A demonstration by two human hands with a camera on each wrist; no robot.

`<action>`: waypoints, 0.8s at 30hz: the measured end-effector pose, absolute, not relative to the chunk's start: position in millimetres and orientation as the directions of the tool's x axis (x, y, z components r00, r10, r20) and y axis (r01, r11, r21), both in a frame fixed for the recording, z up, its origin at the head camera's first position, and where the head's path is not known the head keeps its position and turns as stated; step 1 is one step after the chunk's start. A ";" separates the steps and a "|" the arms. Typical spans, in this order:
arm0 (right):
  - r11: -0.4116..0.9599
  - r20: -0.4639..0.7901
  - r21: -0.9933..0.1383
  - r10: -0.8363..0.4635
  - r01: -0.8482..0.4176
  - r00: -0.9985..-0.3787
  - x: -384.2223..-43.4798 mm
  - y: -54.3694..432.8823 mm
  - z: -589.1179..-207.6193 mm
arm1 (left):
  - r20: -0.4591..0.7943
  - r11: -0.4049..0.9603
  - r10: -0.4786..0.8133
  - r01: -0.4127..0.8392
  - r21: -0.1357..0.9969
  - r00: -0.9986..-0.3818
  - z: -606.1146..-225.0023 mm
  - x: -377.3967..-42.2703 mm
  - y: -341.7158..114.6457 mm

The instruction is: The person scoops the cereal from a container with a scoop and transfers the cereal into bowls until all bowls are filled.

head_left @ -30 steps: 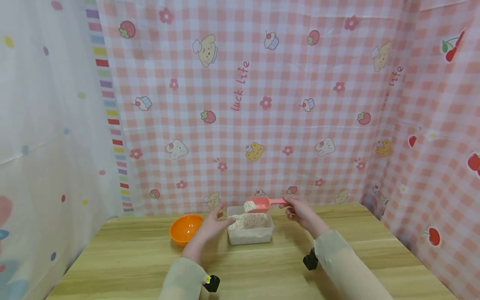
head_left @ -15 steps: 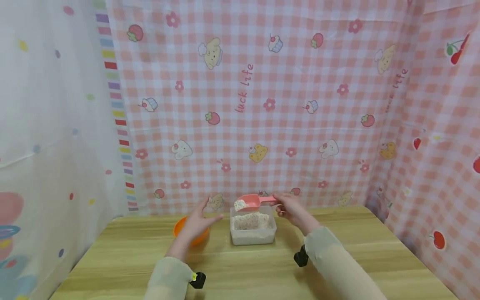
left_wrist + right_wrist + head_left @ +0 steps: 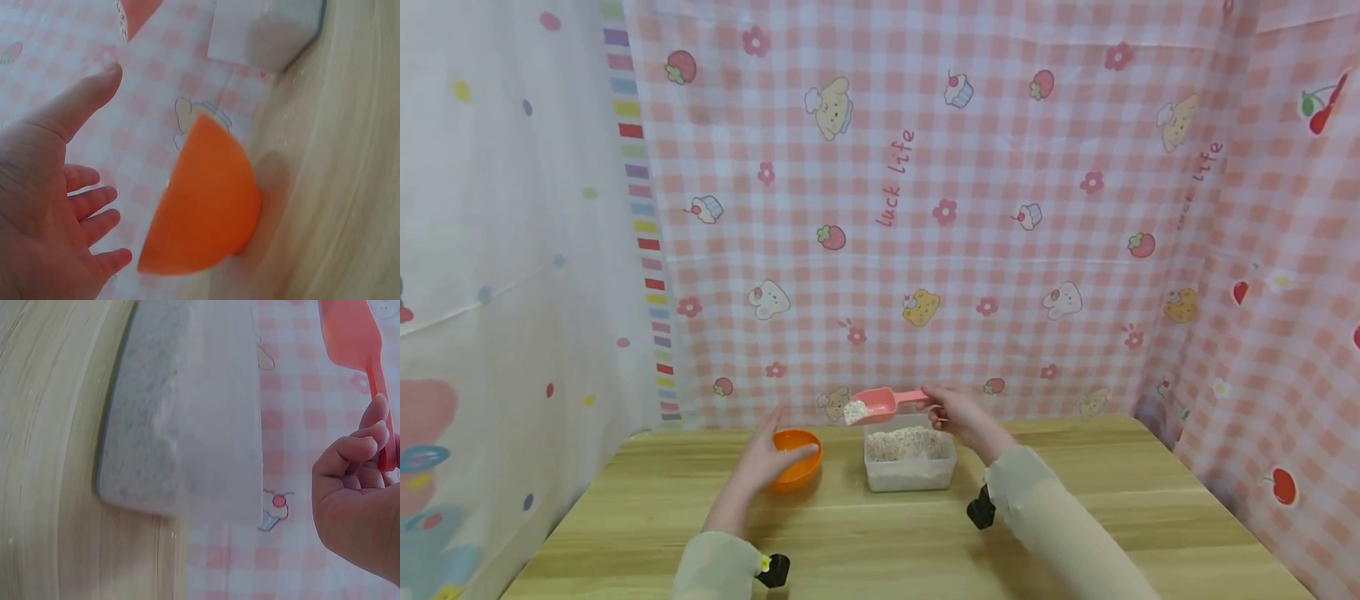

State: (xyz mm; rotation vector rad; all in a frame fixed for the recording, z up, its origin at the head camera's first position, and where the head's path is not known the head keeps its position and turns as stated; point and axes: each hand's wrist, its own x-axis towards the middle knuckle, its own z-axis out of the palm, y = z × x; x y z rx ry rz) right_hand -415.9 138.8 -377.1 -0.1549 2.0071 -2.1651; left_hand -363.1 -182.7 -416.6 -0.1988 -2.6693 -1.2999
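Note:
My right hand (image 3: 961, 417) grips the handle of a pink scoop (image 3: 880, 403), held level above the left end of a plastic box. Pale, grainy stuff (image 3: 855, 411) fills the scoop's front. The translucent box (image 3: 910, 477) holds more of the same grainy stuff. To its left sits an orange bowl (image 3: 797, 478), whose inside is partly covered by my left hand (image 3: 766, 460) in the head view. That hand has its thumb and fingers spread and holds nothing. In the left wrist view it is beside the bowl (image 3: 203, 206), a gap between fingertips and rim.
Everything stands on a wood-grain table (image 3: 865, 550). A pink checked curtain (image 3: 970, 250) hangs right behind it, a white dotted one (image 3: 535, 333) at the left. Black wrist cameras (image 3: 773, 571) stick out from both sleeves.
My right hand has carried the loaded scoop leftward from over the box toward the bowl. My left hand has moved left, from between box and bowl to the bowl's left side. The view has shifted slightly.

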 end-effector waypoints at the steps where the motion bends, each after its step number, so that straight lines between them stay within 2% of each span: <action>1: -0.069 -0.048 -0.996 -0.209 0.064 -0.977 -416.3 136.5 -377.0 | 0.205 0.609 0.049 0.192 0.769 -0.977 -417.8 -362.3 -184.7; 24: -0.038 -0.031 -0.998 -0.281 0.043 -0.959 -417.5 88.0 -383.3 | 0.167 0.609 0.057 0.167 0.775 -0.984 -444.8 -353.6 -204.2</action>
